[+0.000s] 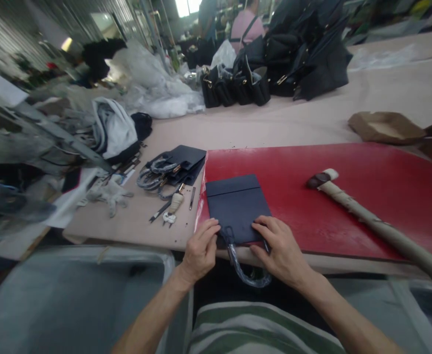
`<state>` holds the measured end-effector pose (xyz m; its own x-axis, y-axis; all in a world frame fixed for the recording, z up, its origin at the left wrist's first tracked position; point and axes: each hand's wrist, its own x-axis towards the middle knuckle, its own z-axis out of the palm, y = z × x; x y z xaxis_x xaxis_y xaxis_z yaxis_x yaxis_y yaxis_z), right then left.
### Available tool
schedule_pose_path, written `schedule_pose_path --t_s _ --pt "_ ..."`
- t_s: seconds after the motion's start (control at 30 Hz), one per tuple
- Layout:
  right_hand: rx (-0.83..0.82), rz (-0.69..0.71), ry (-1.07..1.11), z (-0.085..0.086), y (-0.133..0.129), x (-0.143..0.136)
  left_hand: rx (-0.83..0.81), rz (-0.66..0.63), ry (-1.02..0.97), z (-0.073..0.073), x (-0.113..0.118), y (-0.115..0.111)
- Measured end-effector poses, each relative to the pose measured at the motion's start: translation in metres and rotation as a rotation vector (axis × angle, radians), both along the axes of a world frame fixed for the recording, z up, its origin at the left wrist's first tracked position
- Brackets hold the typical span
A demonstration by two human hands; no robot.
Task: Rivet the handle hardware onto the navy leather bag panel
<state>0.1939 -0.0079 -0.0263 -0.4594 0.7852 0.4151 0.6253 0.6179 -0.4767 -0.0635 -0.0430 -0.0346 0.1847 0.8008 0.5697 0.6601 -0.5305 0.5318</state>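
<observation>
A flat dark navy bag panel [234, 204] lies on the red board, with a seam line across its far part. From its near edge a curved handle [245, 278] wrapped in clear plastic hangs over the table's front edge. My left hand [201, 248] grips the panel's near left corner, fingers closed, beside a handle tab. At the near right corner, my right hand [280, 248] pinches the edge, thumb below and fingers on top. Its fingers partly hide the handle's right end.
A long-handled hammer [371, 221] lies on the red board [290, 177]. Left of it are stacked dark panels with wrapped handles [179, 164], a tape-wrapped tool [173, 206] and a glove [108, 194]. Black bags [238, 86] and a cardboard tray [385, 127] stand farther back. A grey bin [90, 295] is near left.
</observation>
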Motion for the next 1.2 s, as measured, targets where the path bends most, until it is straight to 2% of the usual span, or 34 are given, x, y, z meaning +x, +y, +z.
schedule_pose_path --t_s 0.13,0.2,0.3,0.37,0.47,0.57,0.67,0.8,0.87,1.0,1.2 --pt "0.05 -0.038 -0.071 -0.003 0.007 -0.004 0.018 0.33 0.129 0.01 -0.035 0.013" --pt "0.069 -0.034 -0.079 -0.006 0.01 -0.004 -0.058 0.516 0.168 0.017 -0.061 0.021" --pt "0.082 -0.033 -0.077 -0.01 0.011 -0.003 -0.391 0.779 0.213 0.03 -0.097 0.033" --pt "0.083 -0.033 -0.074 -0.011 0.01 -0.002 -0.593 0.849 0.244 0.036 -0.115 0.042" --pt "0.084 -0.028 -0.075 -0.013 0.01 -0.002 -0.729 0.793 0.276 0.037 -0.129 0.057" --pt "0.079 -0.029 -0.072 -0.014 0.01 -0.002 -0.806 0.736 0.322 0.032 -0.131 0.071" --pt "0.072 -0.026 -0.075 -0.013 0.01 -0.002 -0.835 0.702 0.375 0.029 -0.128 0.082" --pt "0.087 -0.036 -0.071 -0.014 0.009 -0.002 -0.851 0.622 0.378 0.033 -0.129 0.086" --pt "0.093 -0.04 -0.071 -0.014 0.009 -0.002 -0.818 0.635 0.389 0.037 -0.135 0.085" --pt "0.081 -0.027 -0.067 -0.016 0.01 -0.002 -0.759 0.762 0.512 0.04 -0.153 0.083" --pt "-0.052 -0.046 -0.036 -0.003 0.004 -0.005 -0.958 0.646 0.703 0.038 -0.161 0.096"
